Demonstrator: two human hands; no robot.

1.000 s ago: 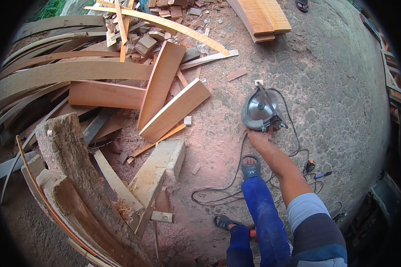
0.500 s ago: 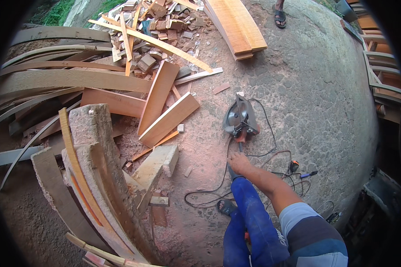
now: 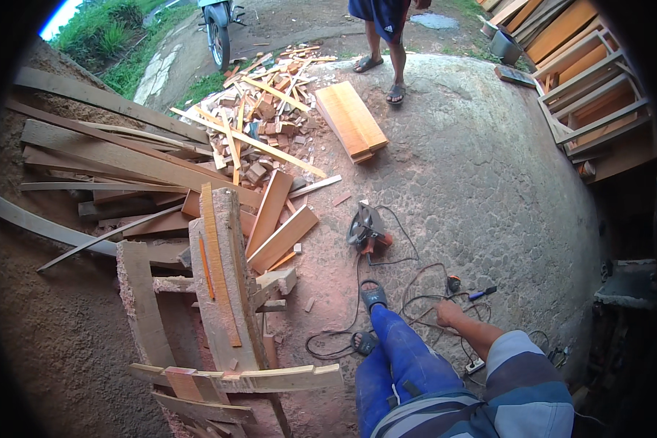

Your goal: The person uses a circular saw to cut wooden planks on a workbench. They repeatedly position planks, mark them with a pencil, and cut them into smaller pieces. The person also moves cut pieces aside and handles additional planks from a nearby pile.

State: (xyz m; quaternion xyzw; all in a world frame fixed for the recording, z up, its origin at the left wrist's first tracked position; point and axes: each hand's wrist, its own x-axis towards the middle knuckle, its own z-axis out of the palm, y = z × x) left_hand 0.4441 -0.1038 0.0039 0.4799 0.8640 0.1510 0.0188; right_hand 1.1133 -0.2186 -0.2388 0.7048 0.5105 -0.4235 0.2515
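Observation:
My right hand (image 3: pixel 449 314) reaches down from a striped sleeve, just above a tangle of thin dark cables (image 3: pixel 416 292) on the ground. Its fingers are small and turned away, so I cannot make out whether they grip anything. Beside the hand lie a black and orange tape measure (image 3: pixel 454 283) and a tool with a blue handle (image 3: pixel 482 293). A circular saw (image 3: pixel 367 228) rests on the concrete ahead of my sandalled foot (image 3: pixel 373 293), its cord looping off. A white socket strip (image 3: pixel 474 366) sits below my forearm. My left hand is out of the picture.
On the left stand rough boards (image 3: pixel 226 270) on a wooden trestle, with long planks stacked behind. Offcuts (image 3: pixel 270 117) are heaped farther off, near stacked planks (image 3: pixel 352 120). Another person's legs (image 3: pixel 388 51) stand there. Wooden frames (image 3: pixel 598 95) lean at the right.
My right hand has left the circular saw's rear and moved right, toward the cables. The view has tilted up, showing more of the other person and a motorbike wheel. The saw sits turned differently.

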